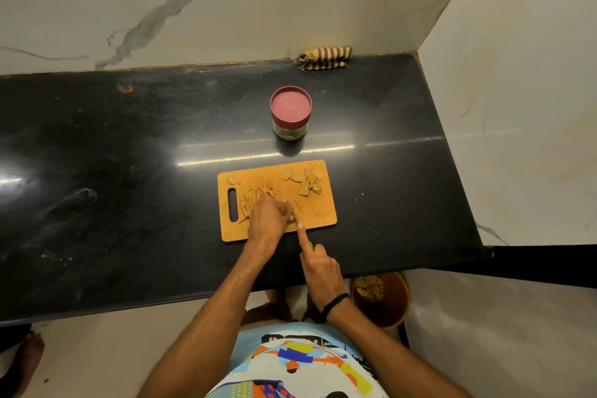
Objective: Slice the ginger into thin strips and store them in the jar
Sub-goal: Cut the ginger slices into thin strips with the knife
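A wooden cutting board [318, 207] lies on the black counter. Thin ginger strips [255, 192] are piled at its left, and flat ginger slices [303, 179] lie at its back right. My left hand [269, 220] is curled over a piece of ginger near the board's middle, holding it down. My right hand [319, 265] grips a knife with a green handle [311, 246], index finger stretched along the blade's back; the blade stands right beside my left fingers. A glass jar with a closed maroon lid [290, 107] stands behind the board.
A striped folded cloth [324, 58] lies at the back wall. The counter's right end meets a marble side wall [517, 107]. A brown bin [381, 297] with scraps stands on the floor below the counter's front edge.
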